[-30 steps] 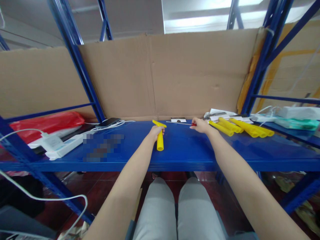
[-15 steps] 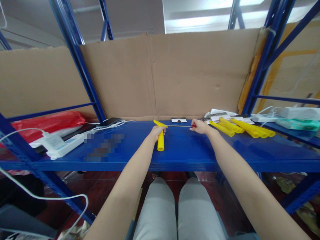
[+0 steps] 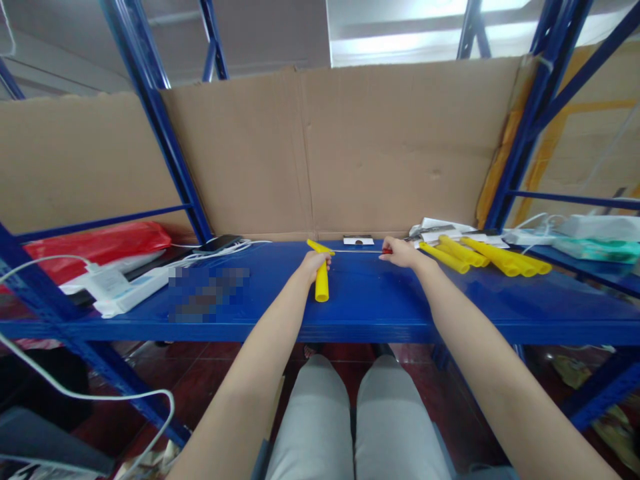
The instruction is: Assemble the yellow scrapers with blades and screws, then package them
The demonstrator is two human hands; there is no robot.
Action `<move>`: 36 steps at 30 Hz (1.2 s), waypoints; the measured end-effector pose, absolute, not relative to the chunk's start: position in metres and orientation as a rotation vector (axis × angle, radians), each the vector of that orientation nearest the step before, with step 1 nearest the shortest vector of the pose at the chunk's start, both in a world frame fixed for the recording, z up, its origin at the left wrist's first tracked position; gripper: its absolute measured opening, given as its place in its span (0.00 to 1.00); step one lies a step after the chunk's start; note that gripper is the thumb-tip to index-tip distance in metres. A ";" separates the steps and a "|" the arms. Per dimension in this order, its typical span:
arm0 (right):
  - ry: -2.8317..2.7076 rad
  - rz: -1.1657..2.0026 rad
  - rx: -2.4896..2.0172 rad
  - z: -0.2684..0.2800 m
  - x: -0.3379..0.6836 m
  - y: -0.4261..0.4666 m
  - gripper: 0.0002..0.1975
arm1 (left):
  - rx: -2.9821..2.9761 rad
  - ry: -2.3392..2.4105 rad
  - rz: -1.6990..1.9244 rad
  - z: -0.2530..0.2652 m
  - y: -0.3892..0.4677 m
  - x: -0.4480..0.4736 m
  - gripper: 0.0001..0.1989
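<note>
My left hand (image 3: 310,264) is closed around a yellow tube (image 3: 321,288), whose round end points toward me. A second, slanted yellow piece (image 3: 317,247) sits across the top of that tube; whether the two are joined I cannot tell. My right hand (image 3: 397,253) pinches the red handle of a thin tool that looks like a screwdriver (image 3: 357,251). Its straight metal shaft runs left to the yellow piece at my left hand. The tip is hidden there, and my fingers cover most of the handle.
Several yellow tubes (image 3: 493,257) lie on the right of the blue shelf (image 3: 280,293), beside white papers (image 3: 435,230). A small white box (image 3: 358,241) is at the cardboard back wall (image 3: 360,153). Leftward are a power strip (image 3: 133,293), cables and a red bag (image 3: 100,250).
</note>
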State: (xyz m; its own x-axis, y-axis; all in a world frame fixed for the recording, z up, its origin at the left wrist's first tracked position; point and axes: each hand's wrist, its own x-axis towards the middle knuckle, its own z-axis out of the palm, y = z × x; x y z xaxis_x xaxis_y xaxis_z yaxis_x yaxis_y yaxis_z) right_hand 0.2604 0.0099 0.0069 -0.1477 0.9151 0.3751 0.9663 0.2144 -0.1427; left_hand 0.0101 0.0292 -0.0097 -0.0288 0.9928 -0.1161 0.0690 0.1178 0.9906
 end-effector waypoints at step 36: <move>-2.119 -0.129 -1.725 0.009 0.260 0.009 0.07 | 1.227 1.401 1.156 -0.005 0.023 0.014 0.15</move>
